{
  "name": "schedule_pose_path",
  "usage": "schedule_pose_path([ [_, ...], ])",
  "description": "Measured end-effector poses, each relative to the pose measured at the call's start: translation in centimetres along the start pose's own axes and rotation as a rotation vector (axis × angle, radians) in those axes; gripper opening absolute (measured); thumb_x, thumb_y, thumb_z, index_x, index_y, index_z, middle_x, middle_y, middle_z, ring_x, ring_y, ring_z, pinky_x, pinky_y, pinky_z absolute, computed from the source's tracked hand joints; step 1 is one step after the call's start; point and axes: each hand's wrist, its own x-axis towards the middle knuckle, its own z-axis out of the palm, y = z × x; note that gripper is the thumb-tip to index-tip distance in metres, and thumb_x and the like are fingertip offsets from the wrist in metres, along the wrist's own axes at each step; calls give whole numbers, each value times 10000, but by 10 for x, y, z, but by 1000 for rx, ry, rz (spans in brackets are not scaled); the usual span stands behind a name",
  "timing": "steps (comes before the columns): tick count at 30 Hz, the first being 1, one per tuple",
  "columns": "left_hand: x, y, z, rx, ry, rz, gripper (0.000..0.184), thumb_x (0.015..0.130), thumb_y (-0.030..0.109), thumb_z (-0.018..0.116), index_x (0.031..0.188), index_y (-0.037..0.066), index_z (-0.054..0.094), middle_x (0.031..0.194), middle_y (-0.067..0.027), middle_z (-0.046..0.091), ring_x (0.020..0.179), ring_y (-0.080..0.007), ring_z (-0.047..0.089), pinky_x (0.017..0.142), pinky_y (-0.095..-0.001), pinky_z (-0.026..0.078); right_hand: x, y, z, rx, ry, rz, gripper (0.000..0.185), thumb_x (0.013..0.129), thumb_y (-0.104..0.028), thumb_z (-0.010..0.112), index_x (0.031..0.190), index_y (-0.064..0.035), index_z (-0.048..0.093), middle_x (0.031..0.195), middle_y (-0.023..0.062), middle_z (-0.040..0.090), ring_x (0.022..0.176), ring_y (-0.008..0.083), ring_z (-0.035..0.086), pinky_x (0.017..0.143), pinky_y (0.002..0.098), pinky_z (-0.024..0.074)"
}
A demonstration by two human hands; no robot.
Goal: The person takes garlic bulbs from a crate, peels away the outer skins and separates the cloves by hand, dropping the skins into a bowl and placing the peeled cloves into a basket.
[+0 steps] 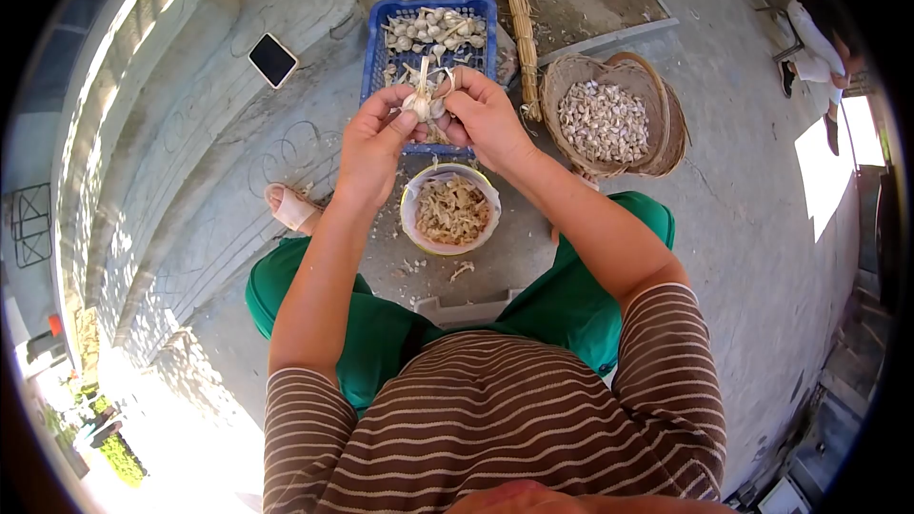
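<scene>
Above the blue plastic crate point(491, 38), a garlic bulb point(416, 107) with its dry stalk pointing up is between my hands. My left hand point(383, 128) grips it from the left, thumb pressed on its side. The fingers of my right hand point(487, 119) are closed on its right side, where a strip of stalk or skin sticks up. More garlic bulbs point(433, 29) with stalks lie in the crate behind my hands. Nearer to me stands a round tub point(407, 219) holding stalk and skin scraps point(452, 209).
Right of the crate, a wicker basket point(662, 148) holds loose garlic cloves point(603, 121). A straw broom point(519, 24) lies between them. A phone or tablet point(273, 61) rests at the left on the concrete. Another person point(817, 48) sits at the far right.
</scene>
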Motion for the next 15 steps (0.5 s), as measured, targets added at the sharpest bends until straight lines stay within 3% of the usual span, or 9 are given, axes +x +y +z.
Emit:
schedule_pose_path([
  [2, 1, 1, 2, -66, -9, 5, 261, 893, 31, 554, 1153, 18, 540, 1002, -51, 595, 830, -124, 562, 765, -270, 473, -1, -4, 2, 79, -18, 5, 57, 887, -64, 471, 883, -67, 527, 671, 11, 517, 477, 53, 383, 402, 207, 250],
  [8, 2, 8, 13, -141, 28, 23, 223, 899, 46, 558, 1121, 27, 542, 987, -44, 585, 851, -126, 547, 767, -277, 460, 1, -4, 3, 59, -68, -48, 58, 913, -87, 469, 894, -66, 519, 679, 6, 521, 488, 50, 385, 416, 204, 253],
  [11, 2, 9, 15, -72, 50, 71, 156, 897, 76, 574, 1046, 39, 546, 949, -36, 575, 819, -120, 526, 737, -271, 444, -1, -3, 4, 17, -98, -74, 69, 923, -101, 479, 916, -60, 534, 681, -6, 518, 511, 46, 393, 430, 199, 262],
  [15, 1, 14, 8, -285, 17, -72, 135, 896, 138, 596, 987, 52, 544, 868, -14, 551, 728, -100, 478, 629, -256, 402, -4, -5, 7, -17, -130, -99, 99, 929, -106, 473, 926, -33, 541, 685, -9, 504, 512, 36, 382, 434, 192, 277],
])
